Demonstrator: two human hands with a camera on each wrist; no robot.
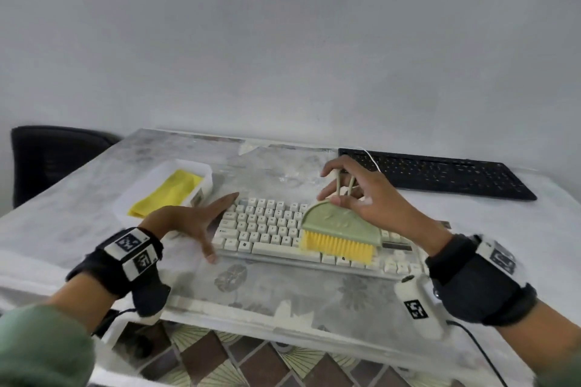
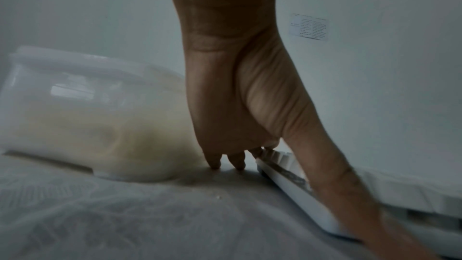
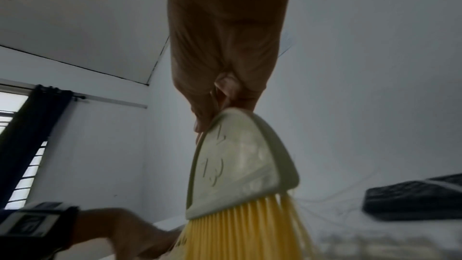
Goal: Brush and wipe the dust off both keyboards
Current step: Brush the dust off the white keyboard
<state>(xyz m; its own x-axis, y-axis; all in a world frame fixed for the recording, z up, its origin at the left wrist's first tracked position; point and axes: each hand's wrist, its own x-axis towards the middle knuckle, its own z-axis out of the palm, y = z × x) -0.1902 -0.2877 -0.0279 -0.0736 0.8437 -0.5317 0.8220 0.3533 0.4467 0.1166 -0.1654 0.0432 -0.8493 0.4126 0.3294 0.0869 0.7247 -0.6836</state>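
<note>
- Left hand [image 1: 188, 223] lies spread, fingers straight, braced at the left end of the white keyboard [image 1: 267, 226], hiding that corner.
- Right hand [image 1: 361, 195] pinches the brush [image 1: 341, 229] by its handle, bristles covering middle keys.
- Black keyboard [image 1: 437, 173] lies far right, against the wall; its keys are blurred.

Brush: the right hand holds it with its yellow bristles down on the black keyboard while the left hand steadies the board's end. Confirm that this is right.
Wrong keyboard. In the head view the right hand holds the brush with its bristles on the white keyboard; the black keyboard lies untouched behind. The left hand does steady the white keyboard's end.
</note>
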